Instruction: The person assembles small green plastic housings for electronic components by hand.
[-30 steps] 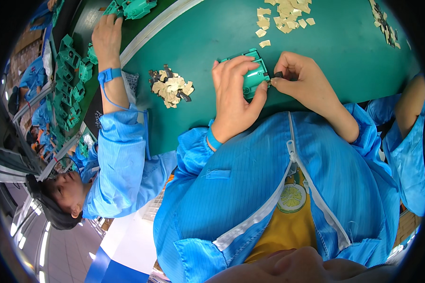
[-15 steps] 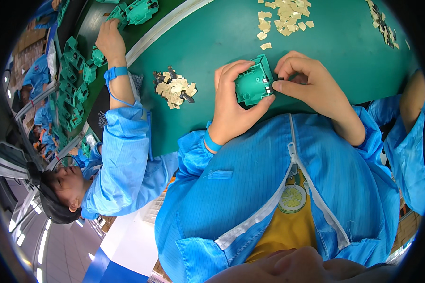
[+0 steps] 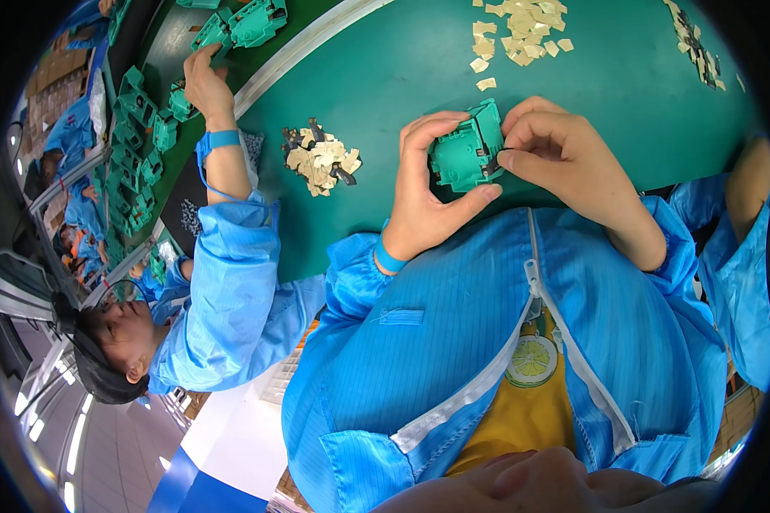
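Note:
A green plastic housing (image 3: 464,156), open on the side facing me, sits in my left hand (image 3: 419,184). Its fingers wrap the far left edge, while the thumb lies along the near side. My right hand (image 3: 552,154) is at the housing's right wall, with thumb and forefinger pinched together there. A small dark piece shows by those fingertips, mostly hidden, and I cannot make out its kind. A dark strip runs along the inside of the right wall.
Cream-coloured paper-like pieces (image 3: 530,32) lie beyond my hands. A mixed pile of cream and black pieces (image 3: 321,161) is to the left, another pile (image 3: 695,47) far right. At left, a co-worker's hand (image 3: 207,85) reaches among green housings (image 3: 257,23) past a pale rail (image 3: 308,38).
My right fingertips have moved against the housing's right wall, taking the small black piece to it. The housing has turned slightly in my left hand. The co-worker's hand has shifted a little.

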